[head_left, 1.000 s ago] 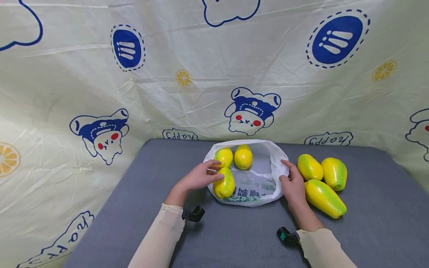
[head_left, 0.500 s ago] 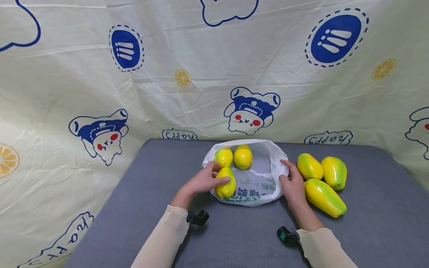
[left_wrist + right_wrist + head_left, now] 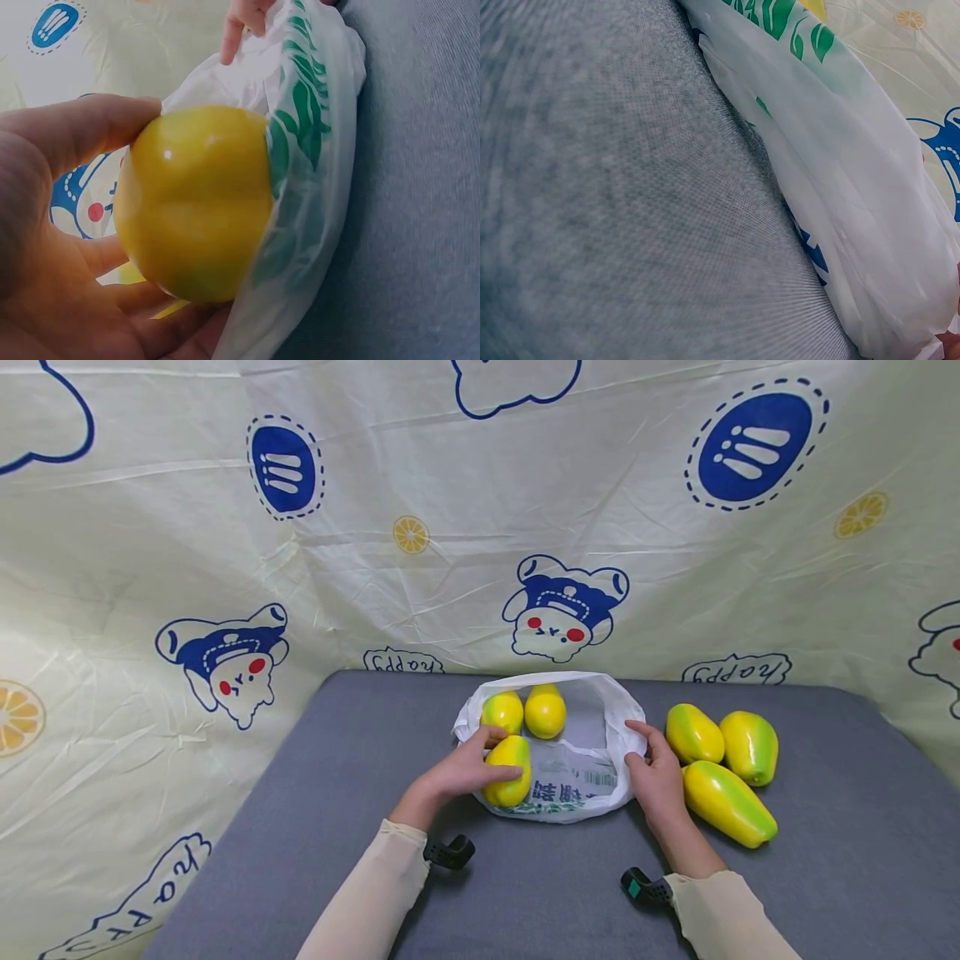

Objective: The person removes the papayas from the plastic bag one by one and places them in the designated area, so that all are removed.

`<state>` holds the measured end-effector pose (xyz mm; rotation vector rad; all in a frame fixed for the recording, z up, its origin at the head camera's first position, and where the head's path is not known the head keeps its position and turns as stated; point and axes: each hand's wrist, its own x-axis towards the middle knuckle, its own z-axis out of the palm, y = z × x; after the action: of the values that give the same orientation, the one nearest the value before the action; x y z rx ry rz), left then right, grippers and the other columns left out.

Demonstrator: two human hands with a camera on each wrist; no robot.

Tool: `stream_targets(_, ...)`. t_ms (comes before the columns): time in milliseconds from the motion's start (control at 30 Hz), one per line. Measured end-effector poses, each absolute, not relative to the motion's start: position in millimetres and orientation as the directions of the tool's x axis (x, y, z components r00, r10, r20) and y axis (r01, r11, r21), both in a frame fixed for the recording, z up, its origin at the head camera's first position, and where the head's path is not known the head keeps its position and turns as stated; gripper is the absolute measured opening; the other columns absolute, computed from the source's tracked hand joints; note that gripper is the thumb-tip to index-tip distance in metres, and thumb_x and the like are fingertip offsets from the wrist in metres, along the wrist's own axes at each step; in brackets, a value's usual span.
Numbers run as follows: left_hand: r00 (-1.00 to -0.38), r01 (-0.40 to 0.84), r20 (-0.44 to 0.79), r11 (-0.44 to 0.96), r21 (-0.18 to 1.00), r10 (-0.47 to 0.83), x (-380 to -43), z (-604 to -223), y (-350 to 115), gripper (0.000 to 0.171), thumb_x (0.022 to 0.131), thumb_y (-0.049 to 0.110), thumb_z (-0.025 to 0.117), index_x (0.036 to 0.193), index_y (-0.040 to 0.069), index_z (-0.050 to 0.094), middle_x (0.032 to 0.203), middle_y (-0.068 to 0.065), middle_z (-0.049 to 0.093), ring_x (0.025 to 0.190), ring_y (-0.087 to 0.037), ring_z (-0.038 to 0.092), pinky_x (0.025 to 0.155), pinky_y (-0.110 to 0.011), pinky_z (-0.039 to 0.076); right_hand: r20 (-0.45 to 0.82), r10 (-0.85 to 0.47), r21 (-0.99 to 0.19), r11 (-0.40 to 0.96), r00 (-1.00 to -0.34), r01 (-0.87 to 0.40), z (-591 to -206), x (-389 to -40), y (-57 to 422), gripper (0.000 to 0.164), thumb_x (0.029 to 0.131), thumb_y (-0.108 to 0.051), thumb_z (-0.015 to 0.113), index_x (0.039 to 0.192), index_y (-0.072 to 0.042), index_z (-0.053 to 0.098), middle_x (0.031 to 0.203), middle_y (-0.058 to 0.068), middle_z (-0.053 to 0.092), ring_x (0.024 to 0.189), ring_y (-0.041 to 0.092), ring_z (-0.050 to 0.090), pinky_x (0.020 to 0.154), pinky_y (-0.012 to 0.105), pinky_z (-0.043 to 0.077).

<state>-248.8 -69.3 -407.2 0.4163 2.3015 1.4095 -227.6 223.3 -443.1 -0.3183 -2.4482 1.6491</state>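
Note:
A white plastic bag with green and dark print lies on the table, its mouth spread wide. My left hand grips a yellow-green papaya at the bag's left side, thumb over one side and fingers round the other. In the left wrist view this papaya sits partly behind the bag's printed edge. Two more papayas, a left one and a right one, rest inside at the back. My right hand pinches the bag's right rim between thumb and fingers.
Right of the bag, a long papaya and two shorter ones lie grouped on the grey table. A patterned cloth hangs behind the table's far edge.
My left hand has moved right and closed round the front papaya, which has shifted slightly right. The right hand keeps its hold on the rim.

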Motion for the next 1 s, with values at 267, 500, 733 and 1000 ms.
stream_targets(267, -0.885, 0.029, -0.166, 0.409, 0.912, 0.435, -249.5, -404.1, -71.4, 0.068, 0.087, 0.030, 0.074, 0.144, 0.014, 0.042, 0.150, -0.010, 0.044, 0.124, -0.028, 0.050, 0.104, -0.047, 0.048, 0.024, 0.268, -0.927, 0.366, -0.963, 0.079, -442.3, -227.4, 222.6, 0.056, 0.096, -0.007, 0.043, 0.151, -0.016, 0.040, 0.162, 0.012, 0.032, 0.137, 0.035, 0.034, 0.119, 0.056, 0.029)
stream_targets(500, -0.883, 0.017, -0.161, 0.370, 0.929, 0.442, -249.4, -393.7, -78.2, 0.066, 0.087, 0.029, 0.073, 0.145, 0.020, 0.042, 0.151, -0.007, 0.043, 0.126, -0.028, 0.049, 0.104, -0.047, 0.047, 0.024, 0.275, -0.927, 0.366, -0.961, 0.082, -442.4, -228.2, 221.7, 0.055, 0.095, -0.006, 0.043, 0.150, -0.016, 0.042, 0.163, 0.011, 0.031, 0.140, 0.034, 0.033, 0.119, 0.056, 0.028)
stream_targets(733, -0.917, 0.040, -0.055, 0.229, 0.973, 0.395, -251.7, -383.5, -88.0, 0.065, 0.088, 0.022, 0.073, 0.146, 0.027, 0.042, 0.153, -0.004, 0.042, 0.127, -0.028, 0.051, 0.106, -0.046, 0.047, 0.025, 0.259, -0.921, 0.381, -0.965, 0.078, -442.8, -227.1, 223.2, 0.055, 0.096, -0.007, 0.043, 0.151, -0.017, 0.041, 0.164, 0.011, 0.030, 0.141, 0.035, 0.032, 0.119, 0.058, 0.026)
stream_targets(1000, -0.969, 0.106, 0.102, 0.002, 0.994, 0.225, -258.0, -376.9, -104.2, 0.067, 0.091, 0.012, 0.069, 0.150, 0.020, 0.036, 0.151, -0.008, 0.042, 0.129, -0.031, 0.051, 0.103, -0.043, 0.049, 0.021, 0.258, -0.916, 0.391, -0.966, 0.084, -444.1, -228.2, 224.1, 0.055, 0.097, -0.009, 0.044, 0.151, -0.018, 0.041, 0.165, 0.010, 0.028, 0.145, 0.035, 0.029, 0.120, 0.059, 0.024)
